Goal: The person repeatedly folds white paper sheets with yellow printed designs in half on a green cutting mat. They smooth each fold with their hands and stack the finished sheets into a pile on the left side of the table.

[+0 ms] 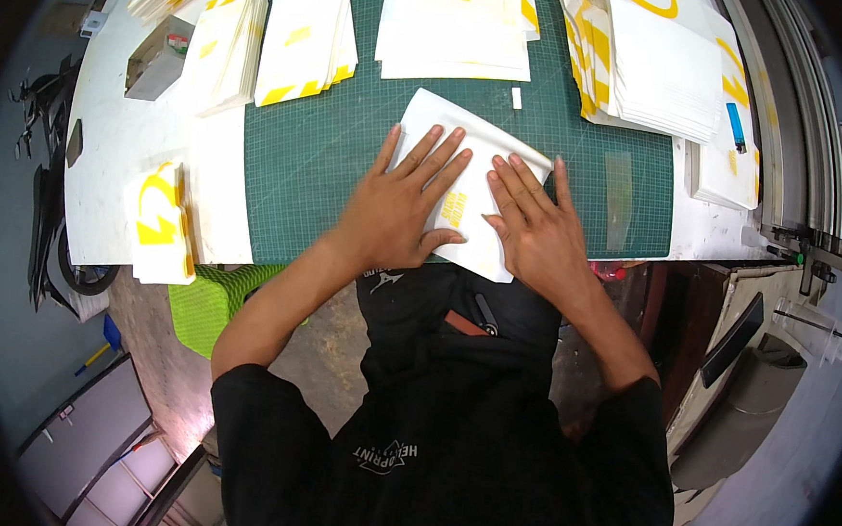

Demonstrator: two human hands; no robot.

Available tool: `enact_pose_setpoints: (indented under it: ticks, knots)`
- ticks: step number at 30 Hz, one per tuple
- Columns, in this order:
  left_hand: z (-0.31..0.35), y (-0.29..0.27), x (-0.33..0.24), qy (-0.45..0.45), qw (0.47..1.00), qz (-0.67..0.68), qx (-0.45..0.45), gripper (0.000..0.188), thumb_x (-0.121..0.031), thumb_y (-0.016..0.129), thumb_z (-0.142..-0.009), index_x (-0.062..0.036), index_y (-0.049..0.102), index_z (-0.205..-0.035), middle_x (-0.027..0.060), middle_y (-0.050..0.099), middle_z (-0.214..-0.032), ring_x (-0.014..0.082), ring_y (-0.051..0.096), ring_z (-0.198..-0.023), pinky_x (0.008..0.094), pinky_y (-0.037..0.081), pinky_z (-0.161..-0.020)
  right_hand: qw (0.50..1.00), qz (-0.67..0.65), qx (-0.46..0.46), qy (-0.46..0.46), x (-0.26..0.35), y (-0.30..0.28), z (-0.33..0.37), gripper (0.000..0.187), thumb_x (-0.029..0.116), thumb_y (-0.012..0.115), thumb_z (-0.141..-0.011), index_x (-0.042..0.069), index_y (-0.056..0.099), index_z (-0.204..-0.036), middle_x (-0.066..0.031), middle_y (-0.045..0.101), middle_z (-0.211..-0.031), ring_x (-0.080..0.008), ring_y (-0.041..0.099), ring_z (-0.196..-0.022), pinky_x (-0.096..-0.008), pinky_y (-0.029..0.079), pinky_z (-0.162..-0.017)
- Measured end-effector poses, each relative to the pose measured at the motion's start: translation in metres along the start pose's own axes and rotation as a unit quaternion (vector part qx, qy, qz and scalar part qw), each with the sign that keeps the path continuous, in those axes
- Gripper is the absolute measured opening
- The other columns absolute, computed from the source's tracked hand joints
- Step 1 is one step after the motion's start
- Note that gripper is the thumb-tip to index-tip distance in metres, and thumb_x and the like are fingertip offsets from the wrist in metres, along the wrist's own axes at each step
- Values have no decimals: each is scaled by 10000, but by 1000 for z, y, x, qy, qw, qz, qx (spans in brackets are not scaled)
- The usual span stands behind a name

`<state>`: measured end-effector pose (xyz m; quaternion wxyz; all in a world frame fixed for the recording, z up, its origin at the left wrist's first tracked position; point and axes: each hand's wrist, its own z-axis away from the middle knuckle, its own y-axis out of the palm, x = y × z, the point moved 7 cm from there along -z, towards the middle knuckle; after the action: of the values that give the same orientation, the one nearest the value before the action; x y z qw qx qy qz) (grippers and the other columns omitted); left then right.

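A white paper piece with yellow print (477, 213) lies at a slant near the front edge of the green cutting mat (320, 180), its near corner jutting past that edge. Its far right side shows a rounded fold. My left hand (401, 199) rests on the paper's left part, fingers stretched out and pointing away from me. On the right part lies my right hand (539, 222), palm down with fingers extended, the fingertips close to the fold. Neither hand grips anything. Both palms cover some of the paper.
White and yellow paper stacks (305, 39) line the far side, with a tall stack (659, 70) at far right. A blue lighter (735, 128) lies there. At left stand a grey box (159, 59) and a small pile of folded pieces (163, 223). Metal rails (787, 102) border the right.
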<state>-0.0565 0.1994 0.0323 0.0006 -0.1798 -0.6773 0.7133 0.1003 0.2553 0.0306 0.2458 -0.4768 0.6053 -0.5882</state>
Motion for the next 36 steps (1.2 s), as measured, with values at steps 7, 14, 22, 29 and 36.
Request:
enact_pose_setpoints:
  ticks: [7,14,22,29,36]
  knots:
    - [-4,4,8,-1,1000,12,23,1003,-719,559,-939,-89,282,-1669,178,231,-1744,361,173,-1626,627,97,-1299,1000,9,9,1,-3,2,1,504,283,696,-988,-5,646,-1398,-120,576,-1539,-289,439,-1513,-713,224,-1229]
    - [-6,6,-7,-45,999,25,6,870,-502,570,-1027,53,277,-1630,347,170,-1705,488,129,-1608,663,92,-1274,999,-13,-3,41,-8,2,6,498,277,721,-965,9,652,-1379,-120,536,-1569,-294,421,-1525,-728,199,-1227]
    - [-16,29,-31,-173,978,57,-105,768,-373,545,-1050,98,304,-1607,407,155,-1679,564,97,-1586,704,76,-1243,994,-65,-85,32,-14,-22,22,472,163,742,-938,21,641,-1377,-136,527,-1574,-308,428,-1522,-729,188,-1231]
    - [-19,28,-32,-157,983,32,-90,763,-440,533,-1051,45,357,-1613,365,186,-1695,535,99,-1598,713,62,-1240,999,36,-1,29,-21,4,4,503,236,677,-1002,55,588,-1462,-83,475,-1636,-333,317,-1582,-770,171,-1208]
    - [-19,24,-34,-139,985,29,-94,804,-495,549,-1033,36,374,-1610,367,194,-1693,525,110,-1600,772,65,-1201,998,29,19,43,-38,-5,13,502,268,655,-1017,48,588,-1464,-84,456,-1649,-333,289,-1593,-814,150,-1179]
